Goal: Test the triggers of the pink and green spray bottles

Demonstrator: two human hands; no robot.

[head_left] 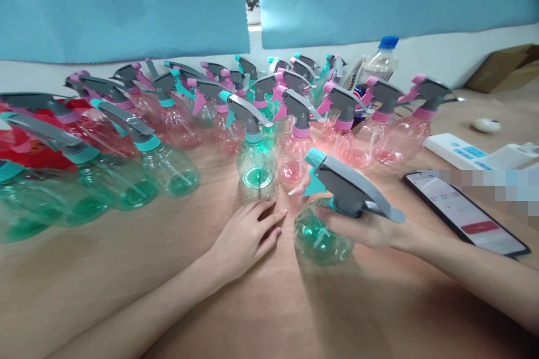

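My right hand (366,229) is wrapped round the neck of a green spray bottle (322,244) with a grey and teal trigger head. That bottle leans slightly, and I cannot tell whether its base touches the table. Palm down on the wooden tabletop, my left hand (248,233) holds nothing and its fingers are stretched out. Just beyond its fingertips stands another green spray bottle (256,165). A pink spray bottle (292,160) is beside that one, behind the held bottle.
Several more pink and green spray bottles fill the back and left, including a green one (170,171). A phone (467,210), a white power strip (455,148) and a cardboard box (503,67) lie at the right. A blue-capped drink bottle (379,61) stands behind.
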